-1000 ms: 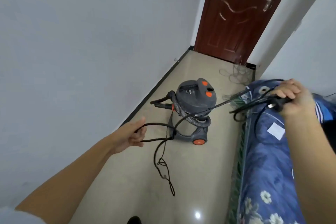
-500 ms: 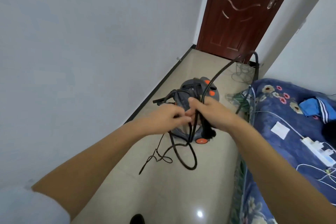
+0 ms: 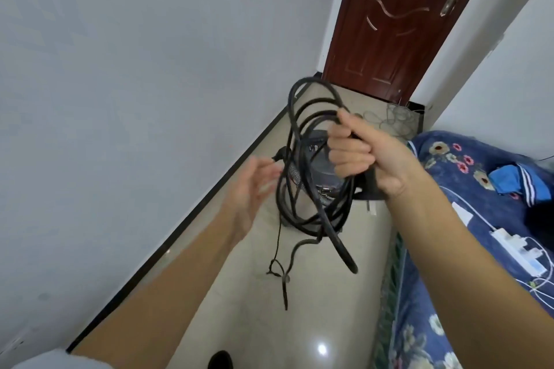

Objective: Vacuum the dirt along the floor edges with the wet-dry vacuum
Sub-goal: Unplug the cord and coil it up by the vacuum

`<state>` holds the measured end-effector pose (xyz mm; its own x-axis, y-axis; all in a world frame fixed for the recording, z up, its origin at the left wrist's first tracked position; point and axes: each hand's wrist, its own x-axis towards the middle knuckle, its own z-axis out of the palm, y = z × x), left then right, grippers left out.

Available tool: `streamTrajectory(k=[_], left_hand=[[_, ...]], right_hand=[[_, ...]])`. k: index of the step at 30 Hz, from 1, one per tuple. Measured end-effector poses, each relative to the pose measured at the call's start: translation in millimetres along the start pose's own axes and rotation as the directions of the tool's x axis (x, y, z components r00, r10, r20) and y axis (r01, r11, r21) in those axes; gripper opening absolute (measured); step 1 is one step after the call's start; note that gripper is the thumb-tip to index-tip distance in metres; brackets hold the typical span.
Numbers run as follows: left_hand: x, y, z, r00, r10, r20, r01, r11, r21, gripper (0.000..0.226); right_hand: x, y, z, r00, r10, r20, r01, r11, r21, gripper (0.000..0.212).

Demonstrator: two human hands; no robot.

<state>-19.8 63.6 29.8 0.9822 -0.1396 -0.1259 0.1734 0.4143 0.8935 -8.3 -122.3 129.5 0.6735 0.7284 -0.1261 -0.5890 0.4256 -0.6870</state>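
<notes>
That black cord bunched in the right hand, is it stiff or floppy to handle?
Probably floppy but springy: the black cord hangs in uneven loops from the right hand and its free end droops to the floor. The loops seem likely to slip apart unless gripped together.

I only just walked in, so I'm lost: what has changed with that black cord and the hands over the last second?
The right hand swung in from over the bed and now holds the black cord gathered in loops in its grip, raised before the vacuum. The left hand let go of its strand and is open beside the loops. The vacuum, door and bed stayed put.
</notes>
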Motion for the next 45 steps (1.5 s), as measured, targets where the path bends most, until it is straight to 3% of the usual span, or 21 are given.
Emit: streamTrajectory(k=[2,5,7,9,12,14,16,17,20,22,23,25,27,29,34,36,38,40,42,44,45], left_hand=[[-9,-36,5,0.920,-0.207,0.332,0.081,0.931,0.357,0.045],[-22,-67,16,0.737,-0.467,0.488,0.134,0.810,0.571,0.042],[-27,-86,12,0.688,-0.553,0.470,0.126,0.729,0.673,0.029],[-26,-103,-7,0.694,-0.586,0.418,0.118,0.666,0.737,0.021],[-14,-108,-60,0.789,-0.566,0.239,0.086,0.487,0.869,0.030],[-6,-98,-103,0.861,-0.502,0.084,0.069,0.277,0.958,0.037],[-2,-87,-142,0.863,-0.502,-0.056,0.118,0.093,0.989,0.041],[-2,-82,-154,0.848,-0.521,-0.096,0.105,-0.013,0.994,0.041],[4,-60,-143,0.797,-0.604,-0.006,-0.240,-0.326,0.914,0.043],[13,-41,-100,0.751,-0.644,0.147,-0.506,-0.418,0.754,0.046],[19,-35,-73,0.723,-0.646,0.244,-0.607,-0.426,0.671,0.047],[33,-25,-18,0.659,-0.629,0.412,-0.727,-0.396,0.560,0.047],[48,-15,24,0.627,-0.577,0.523,-0.770,-0.357,0.529,0.044],[69,-4,42,0.633,-0.524,0.570,-0.757,-0.266,0.597,0.038],[113,18,21,0.739,-0.326,0.590,-0.546,0.224,0.807,0.026],[128,22,-1,0.812,-0.263,0.522,-0.434,0.328,0.839,0.034],[145,20,-35,0.887,-0.207,0.412,-0.315,0.380,0.870,0.035],[160,15,-67,0.935,-0.145,0.325,-0.240,0.416,0.877,0.034],[174,7,-83,0.934,-0.133,0.331,-0.257,0.393,0.883,0.035],[189,-3,-89,0.904,-0.213,0.372,-0.320,0.242,0.916,0.034],[196,-10,-95,0.892,-0.298,0.341,-0.318,0.124,0.940,0.033]], right_hand=[[-4,-22,-12,0.998,-0.049,0.043,0.037,0.972,0.233,0.026],[-17,-42,-40,0.908,-0.217,-0.359,0.357,0.847,0.394,0.022],[-35,-51,-61,0.683,-0.359,-0.636,0.658,0.679,0.324,0.025],[-56,-59,-82,0.462,-0.446,-0.766,0.785,0.608,0.119,0.020],[-94,-73,-116,0.090,-0.483,-0.871,0.747,0.611,-0.261,0.029],[-116,-75,-132,-0.061,-0.462,-0.885,0.805,0.502,-0.318,0.042],[-130,-65,-135,-0.142,-0.474,-0.869,0.806,0.454,-0.380,0.039],[-132,-60,-139,-0.165,-0.454,-0.876,0.760,0.507,-0.406,0.037],[-118,-37,-150,-0.194,-0.398,-0.897,0.484,0.756,-0.440,0.029],[-86,-20,-150,-0.130,-0.417,-0.900,0.145,0.890,-0.433,0.035],[-67,-9,-146,-0.015,-0.428,-0.904,-0.075,0.902,-0.426,0.037],[-29,17,-135,0.327,-0.324,-0.888,-0.372,0.820,-0.436,0.034],[0,41,-112,0.609,-0.126,-0.783,-0.468,0.740,-0.483,0.033],[19,50,-94,0.754,-0.021,-0.656,-0.441,0.725,-0.530,0.037],[31,19,-84,0.819,0.112,-0.562,-0.436,0.758,-0.485,0.032],[24,-1,-82,0.817,0.163,-0.553,-0.477,0.730,-0.490,0.030],[8,-26,-84,0.828,0.097,-0.553,-0.391,0.805,-0.445,0.034],[-13,-46,-98,0.834,-0.025,-0.551,-0.190,0.925,-0.330,0.032],[-24,-57,-120,0.933,-0.049,-0.358,0.019,0.996,-0.087,0.029],[-31,-65,-141,0.988,-0.113,-0.110,0.129,0.980,0.151,0.047],[-39,-72,-149,0.973,-0.191,-0.132,0.212,0.963,0.165,0.051]])
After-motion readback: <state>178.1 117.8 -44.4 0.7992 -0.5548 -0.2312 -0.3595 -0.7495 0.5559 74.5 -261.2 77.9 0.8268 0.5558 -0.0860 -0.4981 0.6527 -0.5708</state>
